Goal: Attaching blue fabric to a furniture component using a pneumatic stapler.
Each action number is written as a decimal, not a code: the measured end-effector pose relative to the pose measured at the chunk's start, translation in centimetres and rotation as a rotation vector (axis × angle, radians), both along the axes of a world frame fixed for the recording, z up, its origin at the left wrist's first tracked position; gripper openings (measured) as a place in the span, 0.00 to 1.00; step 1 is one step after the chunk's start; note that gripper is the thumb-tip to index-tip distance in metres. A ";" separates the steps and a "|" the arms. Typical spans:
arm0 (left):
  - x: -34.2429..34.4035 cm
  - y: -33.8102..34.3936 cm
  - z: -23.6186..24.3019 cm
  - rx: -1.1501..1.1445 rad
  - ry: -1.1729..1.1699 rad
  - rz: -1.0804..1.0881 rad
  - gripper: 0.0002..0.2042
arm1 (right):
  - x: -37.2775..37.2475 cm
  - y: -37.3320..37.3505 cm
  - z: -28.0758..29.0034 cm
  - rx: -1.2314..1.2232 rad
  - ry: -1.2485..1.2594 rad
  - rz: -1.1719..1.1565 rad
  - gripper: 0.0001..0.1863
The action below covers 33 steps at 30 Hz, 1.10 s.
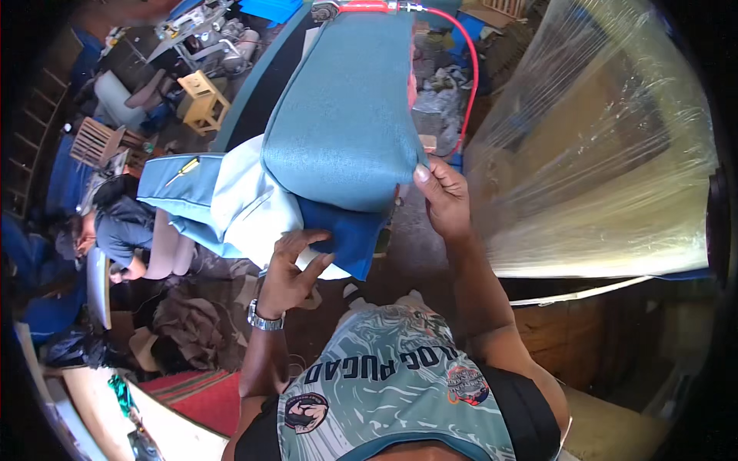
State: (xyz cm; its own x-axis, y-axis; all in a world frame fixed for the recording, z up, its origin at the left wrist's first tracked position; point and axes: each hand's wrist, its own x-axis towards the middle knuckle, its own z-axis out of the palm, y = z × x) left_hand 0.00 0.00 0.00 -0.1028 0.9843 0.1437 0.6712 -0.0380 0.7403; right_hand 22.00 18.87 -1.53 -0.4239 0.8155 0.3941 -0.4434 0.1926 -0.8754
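No container showed clearly; the teal cushion [346,115] stood propped in front of the person, its textured fabric pulled smooth over a rounded edge, with darker blue cloth [346,234] hanging beneath. The right hand [444,196] pinched the cushion's lower right edge. The left hand [288,269], wearing a watch [264,319], gripped the blue cloth.

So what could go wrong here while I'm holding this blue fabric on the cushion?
The right hand pinches only the edge of the teal cover, so it may slip off. The left hand grips the darker blue fabric loosely with fingertips, which could let it bunch. The red hose hangs close and might snag.
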 end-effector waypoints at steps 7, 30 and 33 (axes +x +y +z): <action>3.3 -1.4 -0.6 0.176 -0.096 0.248 0.13 | -2.3 -0.5 0.5 -0.169 0.377 0.032 0.12; 1.0 12.8 7.7 0.836 0.637 -0.006 0.17 | -0.6 -6.0 2.3 -0.308 -0.008 -0.346 0.12; 0.7 13.0 7.9 0.855 0.664 -0.079 0.17 | -0.9 -5.5 -4.3 -0.246 0.089 -0.376 0.10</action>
